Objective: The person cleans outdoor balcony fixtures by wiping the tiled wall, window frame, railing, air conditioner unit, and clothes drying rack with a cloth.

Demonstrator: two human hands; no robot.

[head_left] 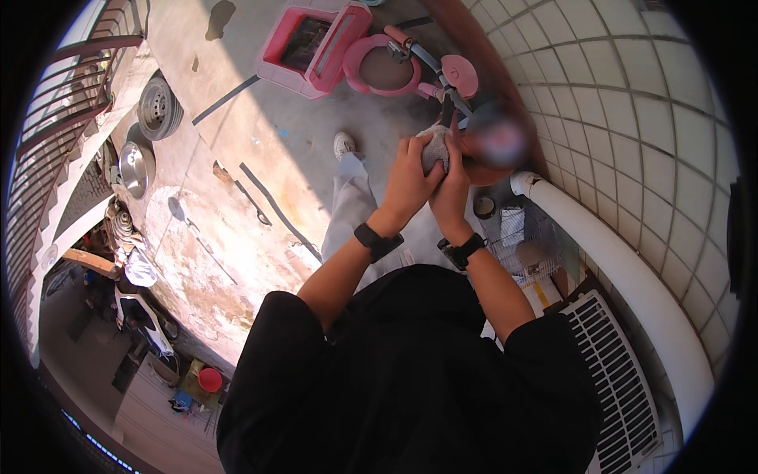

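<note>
Both of my hands are together in front of me, closed around a bunched grey cloth [434, 148]. My left hand [409, 180] grips it from the left, with its fingers bent over the top. My right hand [452, 188] presses against its right side, thumb and fingers wrapped close. Just beyond the cloth rises a dark bar [448, 110], which belongs to a pink and grey wheeled frame with a handlebar grip [397, 34]. Whether the cloth touches that bar I cannot tell. Anything inside the cloth is hidden by my fingers.
A pink plastic box [272, 71] and a pink ring-shaped piece [353, 73] stand ahead. Along the tiled wall [632, 103] on the right run a white pipe [616, 241] and a slatted grille [616, 379]. A wheel [158, 107] and a metal basin [136, 170] are at left.
</note>
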